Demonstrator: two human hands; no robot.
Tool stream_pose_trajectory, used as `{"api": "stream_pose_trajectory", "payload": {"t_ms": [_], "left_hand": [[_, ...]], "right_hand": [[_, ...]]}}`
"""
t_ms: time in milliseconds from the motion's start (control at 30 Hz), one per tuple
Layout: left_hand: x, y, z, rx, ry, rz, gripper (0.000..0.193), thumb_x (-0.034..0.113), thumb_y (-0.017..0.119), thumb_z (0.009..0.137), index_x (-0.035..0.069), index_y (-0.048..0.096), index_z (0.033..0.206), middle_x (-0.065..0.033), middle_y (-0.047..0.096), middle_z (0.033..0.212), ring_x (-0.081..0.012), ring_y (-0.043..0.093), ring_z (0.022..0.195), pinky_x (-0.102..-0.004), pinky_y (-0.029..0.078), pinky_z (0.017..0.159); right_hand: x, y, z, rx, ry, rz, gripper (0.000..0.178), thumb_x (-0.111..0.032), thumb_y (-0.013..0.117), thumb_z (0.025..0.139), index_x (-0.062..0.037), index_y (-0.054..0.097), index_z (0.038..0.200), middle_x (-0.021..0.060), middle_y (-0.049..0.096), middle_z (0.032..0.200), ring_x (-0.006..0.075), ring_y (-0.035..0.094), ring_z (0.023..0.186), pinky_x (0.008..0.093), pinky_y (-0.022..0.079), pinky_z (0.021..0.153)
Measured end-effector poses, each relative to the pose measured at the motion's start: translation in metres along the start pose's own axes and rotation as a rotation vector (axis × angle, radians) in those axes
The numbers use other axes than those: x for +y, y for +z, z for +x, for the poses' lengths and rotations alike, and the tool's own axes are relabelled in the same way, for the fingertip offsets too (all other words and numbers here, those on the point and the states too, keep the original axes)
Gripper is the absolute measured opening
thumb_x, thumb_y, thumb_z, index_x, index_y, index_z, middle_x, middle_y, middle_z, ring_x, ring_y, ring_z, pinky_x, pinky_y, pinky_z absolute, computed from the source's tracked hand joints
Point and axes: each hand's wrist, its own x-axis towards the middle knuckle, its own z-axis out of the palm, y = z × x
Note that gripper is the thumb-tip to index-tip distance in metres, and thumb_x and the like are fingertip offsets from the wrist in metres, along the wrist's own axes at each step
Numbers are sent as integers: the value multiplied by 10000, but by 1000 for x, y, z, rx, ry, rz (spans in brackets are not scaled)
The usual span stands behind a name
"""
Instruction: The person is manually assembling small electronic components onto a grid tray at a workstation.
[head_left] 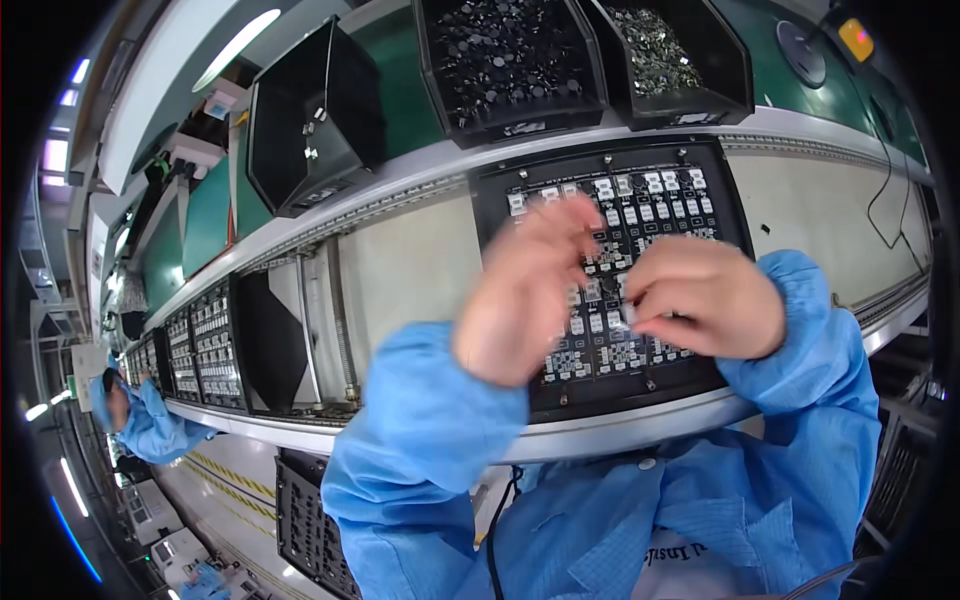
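A black tray point(490, 215) lies in front of me with a circuit board panel point(660, 228) in it, set with rows of white and black parts. My left hand point(530, 285) hovers over the left side of the panel, its fingers smeared by motion. Above the panel's middle, my right hand point(705, 298) is closed in a pinch, thumb and forefinger drawn together. Something small and pale shows at its fingertips, too blurred to name. Both hands hide part of the boards.
Behind the tray stand a black bin point(510, 65) of dark round parts and another bin point(655, 50) of shiny metal parts. A third bin point(310, 120), farther left, holds a few small pieces. More trays point(205, 345) line the conveyor rail point(380, 180) toward a co-worker in blue point(150, 425).
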Motion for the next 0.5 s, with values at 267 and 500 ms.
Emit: {"api": "stream_pose_trajectory", "payload": {"t_ms": [267,500], "left_hand": [[209,-214,128,847,766,1959,436,116,568,797,127,498,1227,-193,512,1160,-333,546,973,-415,437,890],[196,-378,273,545,56,2210,622,120,636,792,275,404,1347,-223,467,1288,-437,515,1134,-492,455,942]], "right_hand": [[8,-51,-30,256,307,-93,203,56,659,728,-7,584,905,100,569,886,185,551,748,276,444,663],[36,-58,-41,317,460,-67,126,81,602,773,9,590,876,91,541,942,114,519,696,234,430,600]]}}
